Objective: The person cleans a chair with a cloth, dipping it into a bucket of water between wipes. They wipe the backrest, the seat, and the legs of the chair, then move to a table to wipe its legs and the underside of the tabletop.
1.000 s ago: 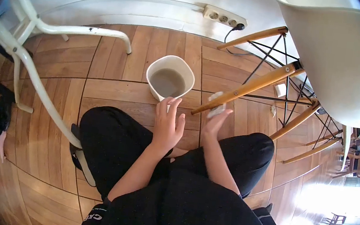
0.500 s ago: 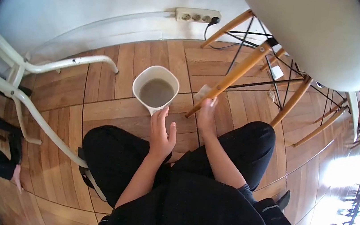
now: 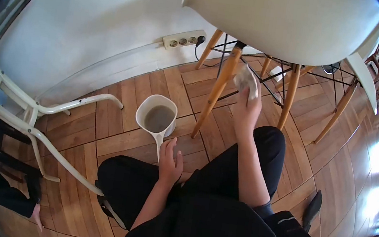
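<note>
A white plastic dipper (image 3: 170, 128) with murky greyish water (image 3: 159, 118) in it stands on the wooden floor, its handle pointing toward me. My left hand (image 3: 170, 164) is beside the end of that handle, fingers apart and holding nothing. In my right hand (image 3: 248, 110) is a crumpled whitish cloth (image 3: 247, 81), gripped between thumb and fingers. The cloth is raised just right of the front wooden leg (image 3: 221, 87) of a white chair (image 3: 281, 23), below the seat.
Black metal rods (image 3: 273, 92) cross between the chair legs. A socket strip (image 3: 183, 39) with a plugged-in black cable is on the wall. At left is a white metal-framed chair (image 3: 53, 147); past it, another person's hand (image 3: 37, 217) rests near the floor. A white object (image 3: 277, 74) lies under the chairs.
My right hand has moved from the lower part of the front chair leg up toward the seat, cloth still in it. The view has shifted, showing more of the chair seat and the dipper's handle.
</note>
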`<state>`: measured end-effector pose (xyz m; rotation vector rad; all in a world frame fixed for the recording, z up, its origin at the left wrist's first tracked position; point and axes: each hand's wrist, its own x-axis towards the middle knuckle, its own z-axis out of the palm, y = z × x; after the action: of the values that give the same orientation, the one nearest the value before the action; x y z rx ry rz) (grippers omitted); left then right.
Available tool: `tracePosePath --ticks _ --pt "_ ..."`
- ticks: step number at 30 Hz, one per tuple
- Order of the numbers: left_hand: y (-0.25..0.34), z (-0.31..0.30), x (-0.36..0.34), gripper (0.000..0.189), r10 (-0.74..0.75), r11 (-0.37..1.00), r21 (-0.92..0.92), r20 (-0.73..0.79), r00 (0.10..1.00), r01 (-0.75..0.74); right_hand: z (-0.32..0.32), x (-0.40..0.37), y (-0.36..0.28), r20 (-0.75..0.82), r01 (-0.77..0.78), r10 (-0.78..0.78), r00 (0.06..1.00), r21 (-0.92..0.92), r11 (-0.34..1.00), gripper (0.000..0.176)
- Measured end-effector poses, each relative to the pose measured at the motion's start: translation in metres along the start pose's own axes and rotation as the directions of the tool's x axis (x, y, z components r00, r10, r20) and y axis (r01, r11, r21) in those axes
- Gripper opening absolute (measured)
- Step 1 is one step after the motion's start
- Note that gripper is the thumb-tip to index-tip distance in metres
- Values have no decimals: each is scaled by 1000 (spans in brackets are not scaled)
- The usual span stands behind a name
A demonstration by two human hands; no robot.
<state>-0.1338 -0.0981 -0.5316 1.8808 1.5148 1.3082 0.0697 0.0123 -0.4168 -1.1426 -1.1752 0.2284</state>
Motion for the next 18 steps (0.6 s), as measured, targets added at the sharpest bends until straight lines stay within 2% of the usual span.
tracePosePath --ticks 2,3,5,6,8,9,11,14,18 --pt "0 5 3 40 57 998 15 -8 998 -57 9 16 -3 16 133 -132 991 -91 987 40" --pt "1 7 4 40 70 997 15 -5 998 -69 19 14 -4 4 136 -136 991 -91 987 40" --pt "0 9 3 41 89 994 58 20 996 -90 47 2 4 101 8 -3 995 -43 999 50" --pt "0 8 2 41 96 993 65 20 995 -97 52 -8 13 95 7 -4 995 -35 999 50" --pt "-1 7 -2 39 110 984 133 62 992 -117 56 -28 24 106 29 -10 994 -180 983 55" --pt "-2 7 -2 39 120 982 139 65 991 -128 55 -28 25 96 28 -12 995 -174 984 55" --pt "-3 8 -3 41 36 996 77 77 996 -42 51 -26 25 128 12 -1 992 -92 996 53" --pt "-2 9 0 42 52 994 87 84 995 -59 41 0 7 123 -4 5 992 -10 1000 50" --pt "1 12 -2 43 -33 999 37 110 993 29 43 11 1 10 37 -37 999 -78 996 47"
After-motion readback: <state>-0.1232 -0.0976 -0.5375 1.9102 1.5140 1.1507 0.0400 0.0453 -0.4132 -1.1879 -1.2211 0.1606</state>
